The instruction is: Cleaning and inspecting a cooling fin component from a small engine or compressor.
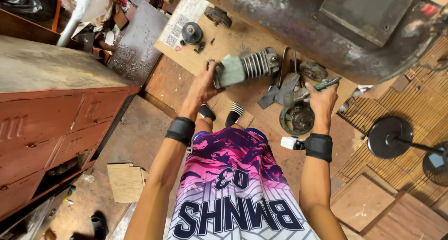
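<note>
My left hand (204, 85) grips the pale grey end of a finned metal engine cylinder (245, 68) and holds it up above a cardboard sheet (233, 44) on the floor. My right hand (322, 101) is closed on a slim green-handled tool (327, 84) that points up and to the right. Below my right hand lies a round dark pulley wheel (297, 118). Both wrists wear black bands. Grey flat metal parts (282, 93) lie between the two hands.
A big rusty tank (326, 30) fills the top right. A red-brown metal cabinet (51, 114) stands at left. A small round part (192, 33), loose bolts (200, 46) and a disc (218, 17) lie on the cardboard. A black fan base (391, 137) is at right.
</note>
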